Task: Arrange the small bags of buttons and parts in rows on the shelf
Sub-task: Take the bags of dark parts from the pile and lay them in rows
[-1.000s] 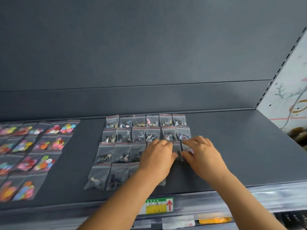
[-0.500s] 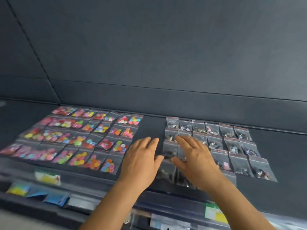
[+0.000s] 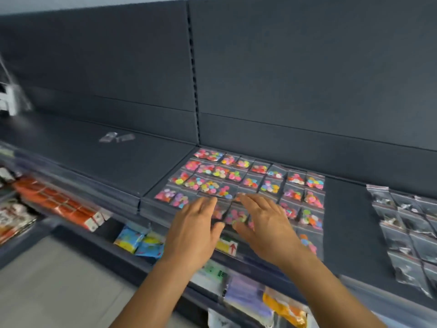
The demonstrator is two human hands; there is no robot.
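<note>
**Both hands over the colored-button bags, near edge of the grid**

Left hand (image 3: 197, 229) and right hand (image 3: 264, 224) hover flat, fingers straight and slightly spread, nothing held; whether they touch the bags under them can't be told (motion blur). They sit side by side over the near rows of the colored button bags (image 3: 250, 179), which lie in a tidy grid on the dark shelf (image 3: 132, 159). Dark parts bags (image 3: 406, 223) are in their own rows to the right, well apart, with bare shelf between. Two loose clear bags (image 3: 117, 137) lie far left, outside any row.

Step, as judged: squaring up the near button rows. Do it with flat palms and light pressure; slide bags, don't lift, since slick plastic overlaps easily. Align bag edges to the neighbouring row, keeping the column gaps even. Avoid dragging the far rows out of line. The loose bags probably still need placing.

Writing: yellow shelf label (image 3: 227, 245) with red up arrow; green label (image 3: 216, 272) below, text unreadable. No brands legible.
</note>
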